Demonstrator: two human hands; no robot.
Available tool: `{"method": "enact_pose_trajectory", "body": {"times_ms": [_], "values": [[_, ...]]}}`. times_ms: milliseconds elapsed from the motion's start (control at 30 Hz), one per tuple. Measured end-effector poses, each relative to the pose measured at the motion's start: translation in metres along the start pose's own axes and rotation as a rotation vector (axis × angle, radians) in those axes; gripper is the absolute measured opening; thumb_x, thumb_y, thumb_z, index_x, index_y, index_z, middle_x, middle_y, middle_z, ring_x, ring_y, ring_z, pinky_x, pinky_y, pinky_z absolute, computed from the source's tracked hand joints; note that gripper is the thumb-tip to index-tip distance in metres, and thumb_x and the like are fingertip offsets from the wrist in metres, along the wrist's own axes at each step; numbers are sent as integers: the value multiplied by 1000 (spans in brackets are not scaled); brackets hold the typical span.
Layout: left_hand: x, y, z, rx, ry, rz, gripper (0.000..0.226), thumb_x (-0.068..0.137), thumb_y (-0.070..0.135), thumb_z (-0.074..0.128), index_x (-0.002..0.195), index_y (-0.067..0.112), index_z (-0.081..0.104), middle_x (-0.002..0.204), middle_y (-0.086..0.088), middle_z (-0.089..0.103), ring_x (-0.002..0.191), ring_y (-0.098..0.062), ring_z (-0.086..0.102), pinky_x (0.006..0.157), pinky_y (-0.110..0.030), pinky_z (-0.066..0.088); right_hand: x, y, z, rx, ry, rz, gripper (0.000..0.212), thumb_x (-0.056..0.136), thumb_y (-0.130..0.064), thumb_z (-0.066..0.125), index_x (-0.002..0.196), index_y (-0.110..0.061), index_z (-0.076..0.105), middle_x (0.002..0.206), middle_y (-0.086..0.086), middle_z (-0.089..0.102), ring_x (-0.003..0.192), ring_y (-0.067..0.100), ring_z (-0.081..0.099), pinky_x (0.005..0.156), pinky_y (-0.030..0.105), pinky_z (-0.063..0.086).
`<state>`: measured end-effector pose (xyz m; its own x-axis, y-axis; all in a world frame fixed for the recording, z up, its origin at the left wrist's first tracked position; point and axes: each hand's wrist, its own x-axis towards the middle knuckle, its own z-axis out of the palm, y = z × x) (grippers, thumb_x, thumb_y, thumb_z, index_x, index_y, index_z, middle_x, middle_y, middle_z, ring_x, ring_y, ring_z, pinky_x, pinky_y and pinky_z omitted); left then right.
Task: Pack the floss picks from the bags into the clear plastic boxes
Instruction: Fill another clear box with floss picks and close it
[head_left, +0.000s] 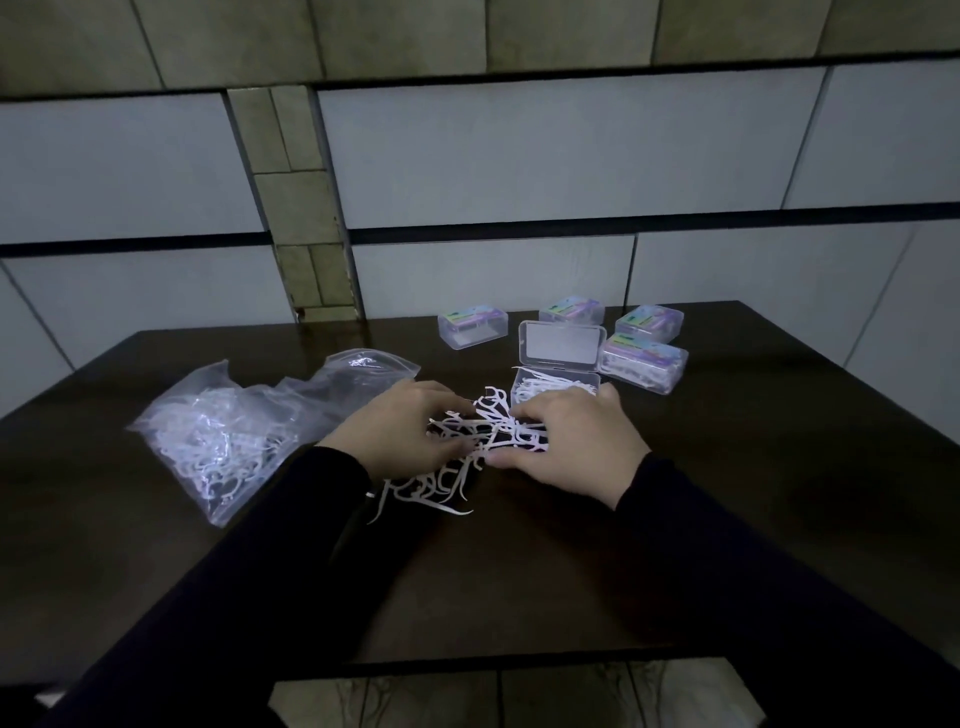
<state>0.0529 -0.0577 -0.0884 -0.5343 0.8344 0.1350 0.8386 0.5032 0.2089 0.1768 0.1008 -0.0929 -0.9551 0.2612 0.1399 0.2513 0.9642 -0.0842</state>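
Both hands, left (397, 426) and right (569, 447), pressed on loose picks (467, 441) mid-table (727, 467), fingers curled, seemingly pinching some. Open box (556, 387) just behind, part-filled. Bag (223, 431) left.

Dim, bluish light; the dark brown wooden table (727, 493) is underexposed, and wall lines bow toward three and nine o'clock.
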Motion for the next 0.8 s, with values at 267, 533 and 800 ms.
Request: {"method": "enact_pose_trajectory", "body": {"times_ms": [267,533,800], "values": [[-5,-4,-10,24,-146,-99,44,89,29,61,133,30,55,138,7,49,126,-11,45,105,-28,38,8,-11,2,-62,-41,56,46,94,-51,50,133,-28,54,132,-1,55,124,22,46,108,50,24],[-1,8,0,65,-86,-74,29,93,32,56,119,22,66,116,-1,59,104,-15,55,92,-32,47,9,-10,-1,-51,-38,49,28,94,-42,56,118,-30,63,116,-4,63,113,20,51,102,46,25],[3,16,4,294,-96,-258,80,70,85,45,114,21,65,112,-1,62,104,-17,54,87,-36,51,4,1,-5,-180,-37,159,59,79,-71,54,116,-26,64,110,-3,65,108,20,54,95,44,30]]}}
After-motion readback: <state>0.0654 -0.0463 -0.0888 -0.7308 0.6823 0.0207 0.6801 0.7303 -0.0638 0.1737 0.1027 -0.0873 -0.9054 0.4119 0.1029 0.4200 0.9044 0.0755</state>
